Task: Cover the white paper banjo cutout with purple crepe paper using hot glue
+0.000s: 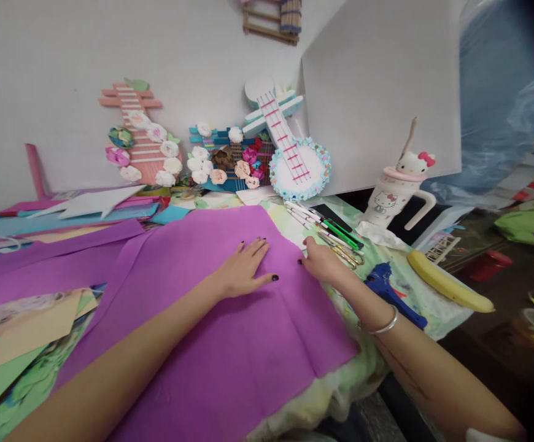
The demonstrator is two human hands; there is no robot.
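Note:
A large purple paper sheet (230, 331) lies spread over the table in front of me. My left hand (243, 270) rests flat on it near its far edge, fingers stretched out and holding nothing. My right hand (320, 261) sits at the sheet's right edge, fingers curled with the tips pinching or pressing that edge; a silver bangle (382, 325) is on its wrist. Just beyond the right hand lie gold scissors (347, 255) and several pens (326, 227).
A blue glue gun (389, 288) and a banana (446, 282) lie at the right. A cat-figure cup (396, 193) stands behind them. Paper-flower guitar crafts (142, 138) lean on the wall. More coloured sheets (41, 245) are stacked at the left.

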